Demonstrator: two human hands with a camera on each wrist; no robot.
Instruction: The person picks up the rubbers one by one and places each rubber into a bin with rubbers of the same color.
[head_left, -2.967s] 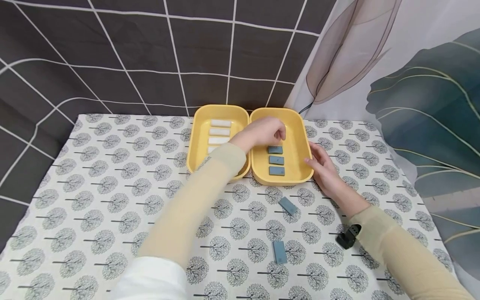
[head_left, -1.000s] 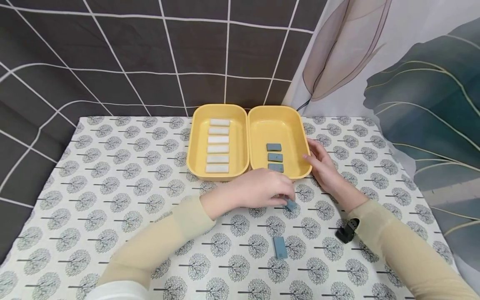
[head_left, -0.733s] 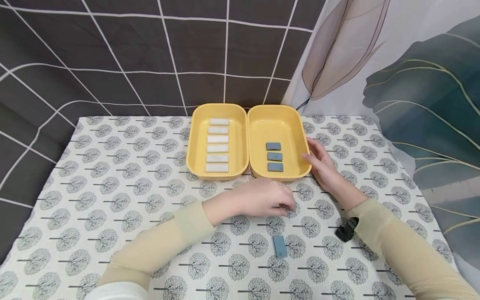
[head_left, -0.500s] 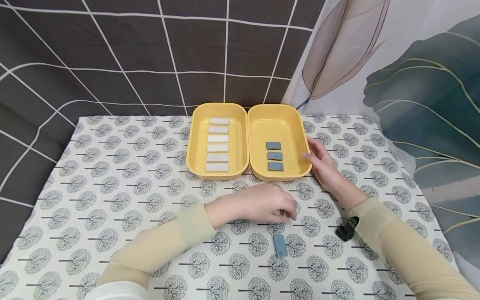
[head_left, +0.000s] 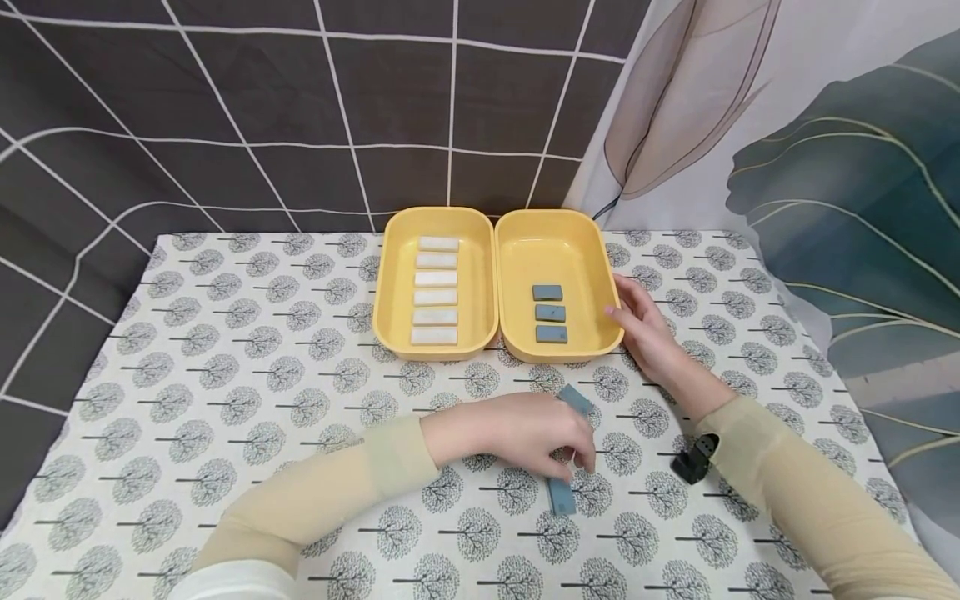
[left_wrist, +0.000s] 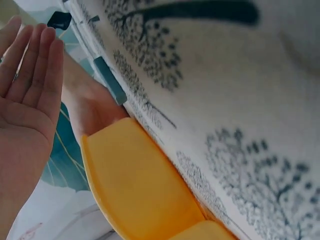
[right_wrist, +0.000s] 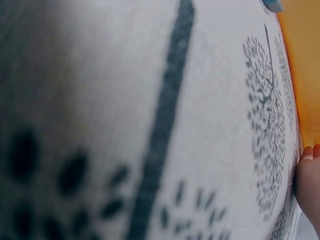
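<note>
Over the table my left hand [head_left: 536, 433] hovers with loosely bent fingers, thumb tip overlapping the far end of a flat blue rectangular block [head_left: 562, 497]. Its palm shows with extended fingers [left_wrist: 42, 75] in the left wrist view. A second blue block [head_left: 576, 398] lies slanted just beyond the knuckles. My right hand [head_left: 648, 333] grips the right side of a yellow bin [head_left: 517, 343], thumb over the rim and fingers outside. Inside that bin, 3 blue blocks [head_left: 551, 313] lie in a column.
A matching yellow bin [head_left: 380, 308] stands against the first one's left side, holding several white blocks [head_left: 436, 297] in a column. Behind them hangs a dark checked cloth [head_left: 405, 100]. A black device [head_left: 694, 460] sits by the right cuff. Tree-patterned cloth [head_left: 225, 433] covers the table.
My left hand has left the right bin, passed over the slanted blue block and come nearer the front, over the closer block. The slanted block shows again. The right hand has stayed put.
</note>
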